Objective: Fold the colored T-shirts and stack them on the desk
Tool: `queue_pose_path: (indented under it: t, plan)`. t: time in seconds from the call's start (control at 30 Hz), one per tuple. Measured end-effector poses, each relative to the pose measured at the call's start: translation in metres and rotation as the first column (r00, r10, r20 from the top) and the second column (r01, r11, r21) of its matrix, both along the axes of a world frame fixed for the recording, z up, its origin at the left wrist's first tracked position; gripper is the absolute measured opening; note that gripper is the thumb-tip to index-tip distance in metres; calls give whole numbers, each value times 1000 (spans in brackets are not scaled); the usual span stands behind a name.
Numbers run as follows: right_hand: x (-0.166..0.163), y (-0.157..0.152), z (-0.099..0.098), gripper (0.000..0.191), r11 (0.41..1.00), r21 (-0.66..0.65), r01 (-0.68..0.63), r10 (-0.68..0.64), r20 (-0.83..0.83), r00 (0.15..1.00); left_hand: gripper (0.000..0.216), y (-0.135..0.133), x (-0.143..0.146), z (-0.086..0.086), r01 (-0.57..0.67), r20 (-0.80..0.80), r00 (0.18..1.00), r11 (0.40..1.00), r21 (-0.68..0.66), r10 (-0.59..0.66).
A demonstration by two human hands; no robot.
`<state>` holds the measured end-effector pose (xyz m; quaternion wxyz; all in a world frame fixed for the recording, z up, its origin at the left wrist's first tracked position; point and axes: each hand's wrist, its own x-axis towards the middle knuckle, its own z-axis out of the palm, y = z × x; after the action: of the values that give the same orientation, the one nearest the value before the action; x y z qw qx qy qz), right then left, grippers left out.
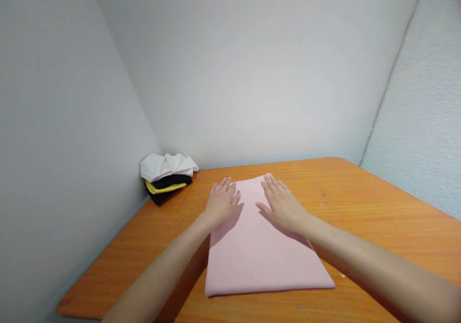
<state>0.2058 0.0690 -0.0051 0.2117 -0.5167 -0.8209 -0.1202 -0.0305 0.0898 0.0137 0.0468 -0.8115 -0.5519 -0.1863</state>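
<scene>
The pink cloth [266,260] lies flat and folded on the near middle part of the table, its long axis running away from the person, the far end leaning slightly left; the near edge lies nearly crosswise, thick and smooth like a fold. The left hand [222,201] is at the cloth's far left edge and the right hand [283,205] at its far right edge, both palm down, opened flat, thumbs turned inward, grasping nothing; whether the palms press on it or sit just above cannot be told. Both bare forearms reach in from the near side. The table [363,208] is orange-brown, wood-grained, with rounded corners and a few pale specks. In its far left corner, well apart from the pink cloth, sits a pile: a crumpled white cloth [167,166] over black and yellow cloth [168,188]. A plain grey left wall [65,121] and pale back wall [252,73] border the table; the right wall [432,97] is rough, bluish, with a dark line along its corner.
</scene>
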Motion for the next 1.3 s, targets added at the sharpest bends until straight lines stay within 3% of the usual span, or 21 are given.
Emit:
queue_pose_path:
  t: [0.07, 0.2, 0.3, 0.6, 0.73, 0.87, 0.97, 1.13, 1.3]
  plan:
    - [-8, 5, -9, 80, 997, -67, -30, 31, 16, 999, 55, -11, 10, -7, 48, -84, 995, 998, -50, -52]
    - [-14, 16, -33, 87, 979, -201, 26, -19, 36, 999, 69, -13, 15, -27, -61, -110, 993, 971, -231, 36]
    - [-12, 19, -41, 90, 973, -227, 31, -22, 39, 999, 70, -9, 13, -35, -69, -90, 995, 971, -228, 50]
    - [-12, 18, -36, 89, 971, -236, 42, -25, 77, 997, 71, -11, 12, -34, -56, -93, 995, 980, -193, 39]
    - [-14, 12, -27, 84, 978, -200, 58, -38, 104, 994, 63, -19, 16, -21, -50, -86, 996, 985, -167, 36]
    - [-18, -22, -13, 79, 996, -80, -45, 49, 59, 997, 55, -50, 19, 0, 16, -83, 996, 997, -77, -23]
    - [-17, -58, -10, 76, 985, -96, -144, 147, 32, 989, 55, -88, 19, 3, 133, -88, 986, 986, -97, -142]
    - [-9, -96, -20, 77, 962, -128, -240, 253, 98, 962, 55, -139, 19, -15, 241, -106, 961, 961, -135, -256]
    - [-7, -100, -34, 78, 968, -142, -207, 221, 91, 971, 57, -148, 20, -30, 186, -106, 974, 973, -138, -201]
